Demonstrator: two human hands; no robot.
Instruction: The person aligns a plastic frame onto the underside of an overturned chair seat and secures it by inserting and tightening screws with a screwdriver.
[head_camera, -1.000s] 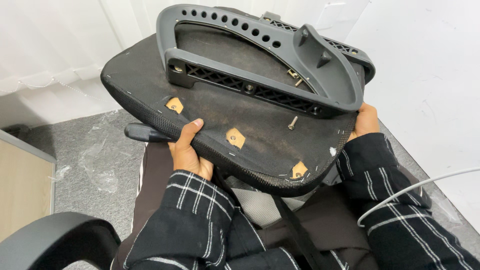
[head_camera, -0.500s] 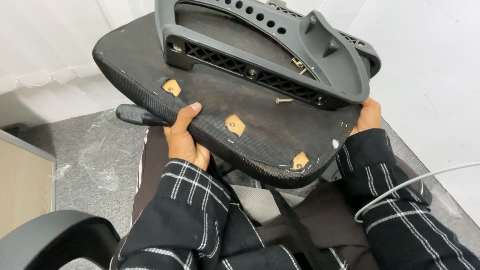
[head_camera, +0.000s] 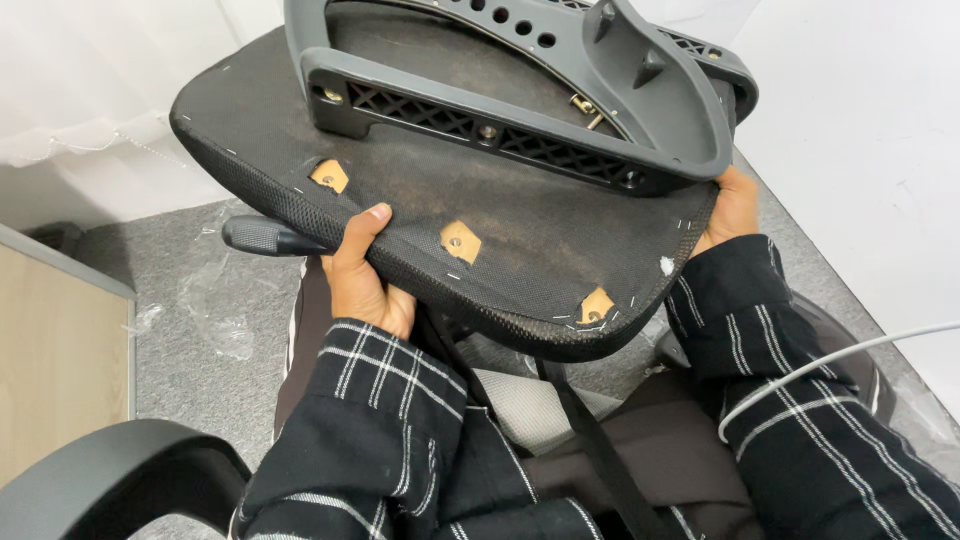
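Note:
An upturned black chair seat (head_camera: 540, 240) rests over my lap, its dusty underside facing up, with small wooden patches at the bolt holes. A grey plastic armrest frame (head_camera: 520, 125) lies bolted across it. My left hand (head_camera: 360, 275) grips the seat's near edge, thumb on top. At the right edge, below the frame's end, my right hand (head_camera: 730, 205) holds the seat. A loose screw (head_camera: 585, 108) lies inside the frame. A black handle (head_camera: 265, 237) pokes out under the seat by my left hand.
Grey carpet (head_camera: 200, 320) with bits of clear plastic wrap lies below. A wooden panel (head_camera: 55, 360) stands at left, a black curved armrest (head_camera: 120, 480) at bottom left. White wall at right, white curtain at top left. A white cable (head_camera: 840, 360) crosses my right sleeve.
The seat has tilted and shifted up and toward the left in view, closer to me. Both hands keep their grip on its edges.

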